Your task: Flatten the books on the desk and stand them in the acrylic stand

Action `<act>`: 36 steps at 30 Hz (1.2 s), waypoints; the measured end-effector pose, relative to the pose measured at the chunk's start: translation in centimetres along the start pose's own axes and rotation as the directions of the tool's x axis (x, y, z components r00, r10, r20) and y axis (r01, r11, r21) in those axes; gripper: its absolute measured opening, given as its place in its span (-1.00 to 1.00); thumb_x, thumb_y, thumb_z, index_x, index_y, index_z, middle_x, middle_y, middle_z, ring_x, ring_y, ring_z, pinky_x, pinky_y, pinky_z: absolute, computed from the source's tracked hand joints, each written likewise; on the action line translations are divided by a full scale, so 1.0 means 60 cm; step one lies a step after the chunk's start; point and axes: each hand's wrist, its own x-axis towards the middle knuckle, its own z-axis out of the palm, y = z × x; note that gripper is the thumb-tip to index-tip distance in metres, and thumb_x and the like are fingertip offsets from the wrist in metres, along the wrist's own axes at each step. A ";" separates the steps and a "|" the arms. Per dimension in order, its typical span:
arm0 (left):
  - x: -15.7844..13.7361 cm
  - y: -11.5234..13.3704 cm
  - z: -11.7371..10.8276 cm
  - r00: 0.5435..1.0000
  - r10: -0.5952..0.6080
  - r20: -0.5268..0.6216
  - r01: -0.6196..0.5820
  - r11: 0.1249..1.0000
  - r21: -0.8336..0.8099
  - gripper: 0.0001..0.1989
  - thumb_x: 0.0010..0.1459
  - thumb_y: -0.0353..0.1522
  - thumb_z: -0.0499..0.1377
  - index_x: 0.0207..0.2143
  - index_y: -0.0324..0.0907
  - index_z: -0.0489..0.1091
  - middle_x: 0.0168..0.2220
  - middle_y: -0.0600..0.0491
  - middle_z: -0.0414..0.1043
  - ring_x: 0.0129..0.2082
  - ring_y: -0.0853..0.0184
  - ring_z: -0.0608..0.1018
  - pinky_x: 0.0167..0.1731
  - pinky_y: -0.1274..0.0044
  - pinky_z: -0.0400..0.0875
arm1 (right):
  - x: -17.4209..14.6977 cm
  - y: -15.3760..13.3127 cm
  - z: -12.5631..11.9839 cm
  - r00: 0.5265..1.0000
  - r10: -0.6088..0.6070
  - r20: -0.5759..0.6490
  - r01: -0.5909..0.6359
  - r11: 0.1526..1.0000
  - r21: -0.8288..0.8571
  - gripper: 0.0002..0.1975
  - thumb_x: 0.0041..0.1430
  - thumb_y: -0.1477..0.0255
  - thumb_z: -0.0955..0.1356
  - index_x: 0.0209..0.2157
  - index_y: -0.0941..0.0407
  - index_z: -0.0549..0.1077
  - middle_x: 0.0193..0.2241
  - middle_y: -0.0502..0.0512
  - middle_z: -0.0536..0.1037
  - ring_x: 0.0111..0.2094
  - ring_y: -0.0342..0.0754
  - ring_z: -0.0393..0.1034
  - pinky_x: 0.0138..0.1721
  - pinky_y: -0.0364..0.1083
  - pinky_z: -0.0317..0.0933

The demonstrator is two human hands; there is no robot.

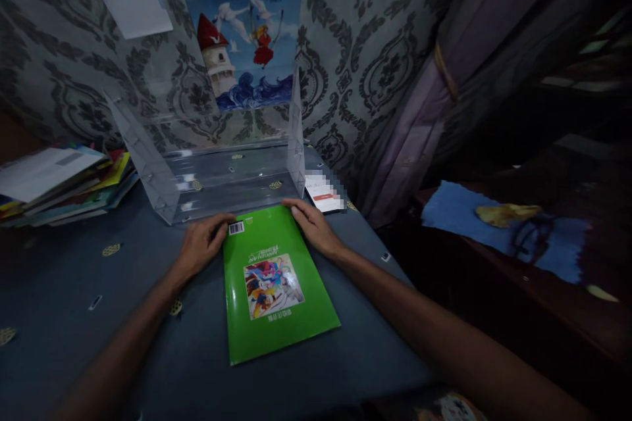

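A green book point(281, 335) lies closed on the dark blue tablecloth in front of me, its printing upside down to my view. It has a colourful square picture and a barcode at the far left corner. My left hand point(201, 245) holds its far left corner, fingers curled at the edge. My right hand point(315, 227) grips the far right corner, with fingers along the far edge. Just beyond the book stands a clear plastic rack point(227, 174) with triangular side panels. Partly pixelated, a phone-like item with a lit white face point(322, 194) rests right of the rack.
A stack of books and papers point(64, 177) sits at the left. On the patterned wall hang a blue fairy-tale poster point(247, 33) and a white paper point(138, 11). A tied curtain point(419, 118) is at the right, near a blue cloth point(454, 210) on a dark red surface.
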 end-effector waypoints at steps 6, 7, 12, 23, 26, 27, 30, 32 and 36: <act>0.013 0.017 0.022 0.968 0.232 0.098 -0.244 0.960 0.139 -0.64 0.36 -0.24 -0.01 -0.03 -0.10 0.54 0.03 -0.05 0.59 0.04 0.15 0.60 0.20 0.16 0.34 | 0.007 0.004 0.002 0.992 0.117 -0.054 -0.104 0.974 0.203 -0.56 0.39 0.12 0.21 0.15 0.02 0.41 0.07 0.16 0.57 0.14 0.06 0.45 0.16 0.12 0.33; 0.020 0.022 0.026 0.960 0.248 0.127 -0.265 0.954 0.142 -0.64 0.37 -0.25 -0.02 -0.01 -0.10 0.53 0.05 -0.06 0.58 0.06 0.16 0.59 0.22 0.14 0.30 | 0.008 0.004 0.003 0.990 0.126 -0.058 -0.110 0.970 0.217 -0.57 0.39 0.12 0.21 0.14 0.02 0.41 0.06 0.17 0.58 0.13 0.06 0.46 0.16 0.13 0.34; 0.063 0.057 0.049 0.926 0.280 0.255 -0.325 0.932 0.159 -0.62 0.38 -0.24 -0.01 0.09 -0.13 0.47 0.13 -0.09 0.53 0.12 0.15 0.55 0.25 0.11 0.25 | 0.011 0.000 0.004 0.985 0.157 -0.068 -0.135 0.956 0.261 -0.61 0.40 0.15 0.21 0.11 0.01 0.43 0.05 0.15 0.59 0.13 0.07 0.46 0.16 0.13 0.35; 0.102 0.090 0.093 0.883 0.373 0.286 -0.432 0.884 0.180 -0.62 0.39 -0.27 0.01 0.12 -0.21 0.43 0.15 -0.16 0.50 0.14 0.12 0.53 0.18 0.19 0.35 | 0.013 0.007 0.008 0.985 0.149 -0.092 -0.111 0.936 0.334 -0.54 0.35 0.05 0.26 0.08 0.05 0.44 0.05 0.19 0.58 0.12 0.06 0.46 0.17 0.12 0.32; 0.095 0.084 0.097 0.883 0.378 0.277 -0.437 0.879 0.191 -0.59 0.39 -0.27 0.01 0.16 -0.25 0.40 0.20 -0.20 0.44 0.19 0.09 0.49 0.19 0.18 0.34 | 0.012 0.009 0.009 0.988 0.117 -0.102 -0.079 0.944 0.320 -0.57 0.35 0.05 0.28 0.07 0.01 0.46 0.04 0.15 0.59 0.11 0.04 0.46 0.18 0.11 0.31; 0.094 0.082 0.098 0.882 0.380 0.278 -0.439 0.878 0.192 -0.59 0.40 -0.26 0.01 0.17 -0.25 0.39 0.22 -0.20 0.42 0.21 0.10 0.47 0.20 0.18 0.33 | 0.011 0.009 0.009 0.989 0.109 -0.102 -0.071 0.946 0.318 -0.58 0.35 0.06 0.28 0.07 0.01 0.46 0.04 0.13 0.59 0.11 0.03 0.46 0.18 0.10 0.31; 0.092 0.080 0.099 0.882 0.373 0.288 -0.436 0.879 0.194 -0.58 0.41 -0.26 -0.02 0.19 -0.23 0.37 0.26 -0.18 0.38 0.28 0.13 0.40 0.24 0.17 0.28 | 0.011 0.007 0.009 0.989 0.104 -0.103 -0.067 0.947 0.314 -0.60 0.36 0.08 0.28 0.07 0.00 0.46 0.05 0.12 0.59 0.11 0.02 0.46 0.18 0.09 0.31; 0.092 0.082 0.098 0.884 0.359 0.299 -0.426 0.883 0.199 -0.58 0.41 -0.27 -0.03 0.20 -0.22 0.37 0.26 -0.17 0.38 0.29 0.15 0.39 0.25 0.15 0.25 | 0.011 0.005 0.009 0.989 0.110 -0.095 -0.075 0.947 0.314 -0.59 0.37 0.08 0.27 0.08 0.01 0.45 0.07 0.14 0.57 0.12 0.02 0.45 0.18 0.09 0.31; 0.090 0.088 0.094 0.874 0.353 0.335 -0.432 0.879 0.201 -0.57 0.41 -0.26 -0.02 0.22 -0.21 0.36 0.27 -0.17 0.36 0.29 0.14 0.40 0.27 0.11 0.23 | 0.012 0.003 0.008 0.991 0.110 -0.080 -0.079 0.945 0.317 -0.57 0.37 0.07 0.26 0.09 0.02 0.43 0.07 0.15 0.56 0.13 0.03 0.44 0.18 0.09 0.30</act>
